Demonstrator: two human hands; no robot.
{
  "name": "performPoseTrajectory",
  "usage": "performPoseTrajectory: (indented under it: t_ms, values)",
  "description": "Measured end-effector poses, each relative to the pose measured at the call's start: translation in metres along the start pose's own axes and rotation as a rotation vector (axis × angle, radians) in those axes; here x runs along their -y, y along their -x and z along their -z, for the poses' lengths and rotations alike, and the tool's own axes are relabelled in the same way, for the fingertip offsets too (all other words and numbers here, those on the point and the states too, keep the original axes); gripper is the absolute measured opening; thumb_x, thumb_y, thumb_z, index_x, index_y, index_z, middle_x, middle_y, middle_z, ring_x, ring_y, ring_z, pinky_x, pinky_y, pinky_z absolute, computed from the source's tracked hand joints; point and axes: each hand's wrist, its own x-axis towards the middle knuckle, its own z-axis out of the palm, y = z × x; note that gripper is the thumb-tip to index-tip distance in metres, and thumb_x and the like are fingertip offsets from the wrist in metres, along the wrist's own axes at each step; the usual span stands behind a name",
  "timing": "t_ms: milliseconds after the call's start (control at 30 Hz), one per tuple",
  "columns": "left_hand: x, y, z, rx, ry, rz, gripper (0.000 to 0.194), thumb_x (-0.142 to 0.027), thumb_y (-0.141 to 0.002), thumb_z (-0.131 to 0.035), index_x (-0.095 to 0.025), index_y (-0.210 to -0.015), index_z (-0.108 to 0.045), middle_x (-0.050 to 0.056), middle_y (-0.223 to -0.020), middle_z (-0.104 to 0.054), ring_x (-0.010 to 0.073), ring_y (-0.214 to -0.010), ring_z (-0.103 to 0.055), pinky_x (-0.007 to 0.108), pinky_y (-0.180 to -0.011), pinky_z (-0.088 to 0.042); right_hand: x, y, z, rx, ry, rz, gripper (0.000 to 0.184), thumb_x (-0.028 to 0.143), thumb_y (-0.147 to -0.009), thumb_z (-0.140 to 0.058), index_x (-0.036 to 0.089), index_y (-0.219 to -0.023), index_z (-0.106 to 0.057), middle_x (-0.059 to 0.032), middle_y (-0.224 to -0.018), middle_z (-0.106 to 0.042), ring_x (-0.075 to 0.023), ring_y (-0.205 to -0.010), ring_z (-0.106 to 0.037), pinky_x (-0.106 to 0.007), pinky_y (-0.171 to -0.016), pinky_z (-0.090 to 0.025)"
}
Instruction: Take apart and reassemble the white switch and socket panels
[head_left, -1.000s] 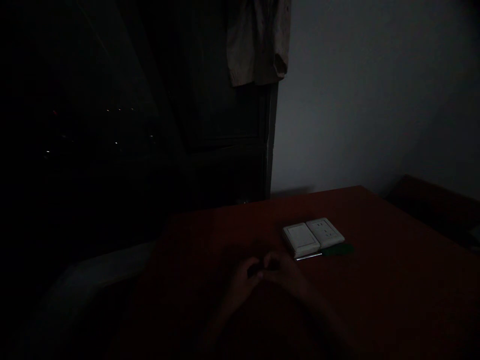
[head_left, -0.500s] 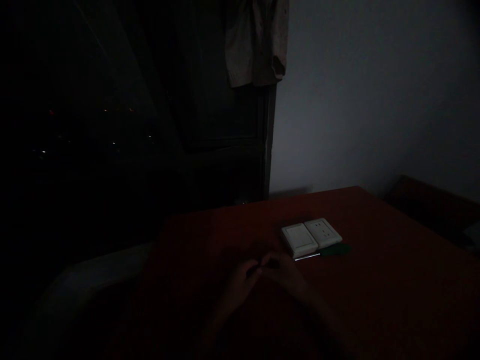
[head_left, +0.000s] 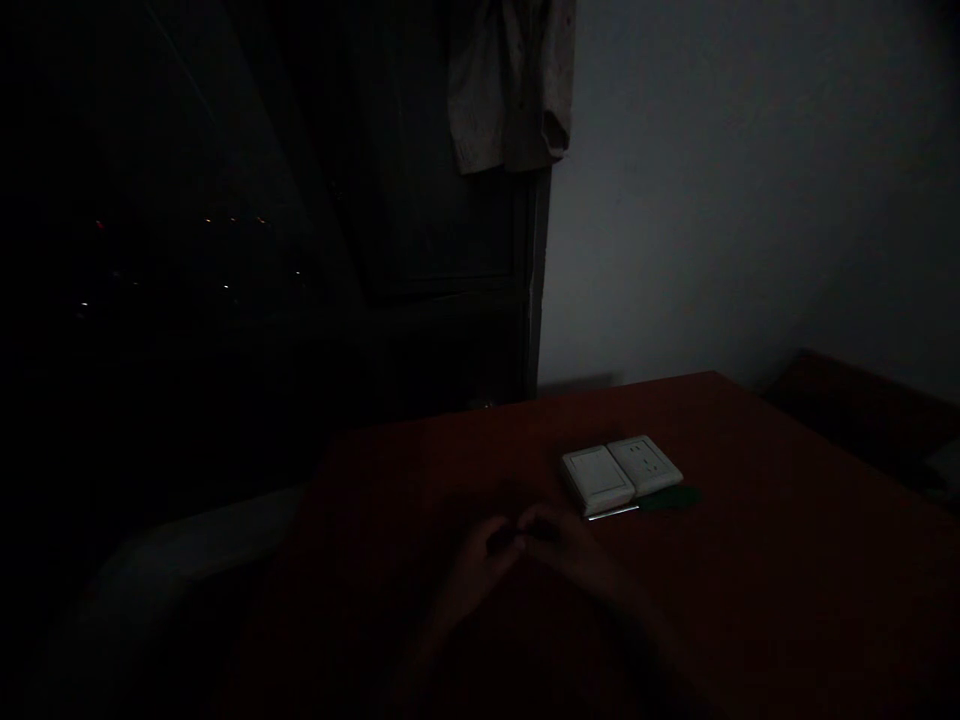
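In the dim light my left hand and my right hand meet over the table, thumbs and fingers bent into pinches with their tips together. Whatever lies between the fingertips, if anything, is too dark and small to make out. Just beyond my right hand sits a white wall switch, flat on the tabletop. Against its right side lies a white wall socket with dark slots facing up. A screwdriver with a green handle and a shiny shaft rests along their near edge.
The reddish-brown table reaches back towards a pale wall. A cloth garment hangs before the dark window at the left, where small lights show. Another dark red piece of furniture stands at the right.
The view has shifted very slightly and the wall looks a little dimmer. Both hands stay together in nearly the same place; the switch, socket and screwdriver have not moved.
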Motion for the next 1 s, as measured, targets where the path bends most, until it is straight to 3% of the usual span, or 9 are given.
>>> performPoseTrajectory:
  t_ms: [167, 333, 600, 833, 1000]
  values:
    - [-0.002, 0.001, 0.002, 0.026, 0.015, 0.011, 0.055, -0.057, -0.074, -0.06, -0.016, -0.111, -0.063, 0.009, -0.113, -0.066, 0.0271, -0.103, -0.06, 0.035, -0.091, -0.047, 0.01, 0.007, 0.001, 0.167, -0.133, -0.048, 0.03, 0.047, -0.077, -0.065, 0.018, -0.086, -0.064, 0.0001, -0.075, -0.063, -0.0154, -0.071, -0.06, -0.027, -0.067, -0.048]
    - [-0.006, 0.004, 0.004, 0.042, 0.025, -0.001, 0.05, -0.055, -0.073, -0.062, -0.02, -0.109, -0.065, 0.006, -0.109, -0.068, 0.0266, -0.103, -0.06, 0.034, -0.091, -0.048, 0.013, 0.009, 0.002, 0.216, -0.18, -0.072, 0.031, 0.047, -0.077, -0.065, 0.018, -0.086, -0.065, -0.0004, -0.079, -0.062, -0.0136, -0.069, -0.058, -0.026, -0.066, -0.047]
    - [0.003, 0.003, -0.002, 0.031, 0.039, 0.021, 0.049, -0.042, -0.075, -0.062, -0.02, -0.118, -0.06, 0.009, -0.122, -0.062, 0.0265, -0.112, -0.057, 0.036, -0.096, -0.045, 0.014, 0.009, 0.001, 0.171, -0.132, -0.061, 0.027, 0.041, -0.073, -0.071, 0.018, -0.085, -0.065, -0.0002, -0.083, -0.063, -0.0156, -0.078, -0.058, -0.028, -0.073, -0.045]
    - [0.005, -0.003, 0.0, 0.064, 0.036, -0.009, 0.034, -0.035, -0.076, -0.06, -0.021, -0.107, -0.064, 0.005, -0.112, -0.067, 0.0238, -0.105, -0.059, 0.033, -0.091, -0.046, 0.006, 0.004, 0.0, 0.06, -0.059, -0.028, 0.026, 0.039, -0.067, -0.074, 0.019, -0.077, -0.061, 0.0018, -0.078, -0.062, -0.0164, -0.078, -0.058, -0.027, -0.071, -0.044]
    - [0.003, -0.004, 0.0, 0.042, 0.016, -0.011, 0.034, -0.034, -0.078, -0.057, -0.019, -0.108, -0.063, 0.007, -0.115, -0.065, 0.0239, -0.107, -0.057, 0.032, -0.094, -0.043, -0.006, -0.002, -0.001, -0.03, 0.029, -0.007, 0.025, 0.038, -0.064, -0.076, 0.019, -0.073, -0.062, 0.0016, -0.076, -0.063, -0.0164, -0.076, -0.057, -0.026, -0.067, -0.042]
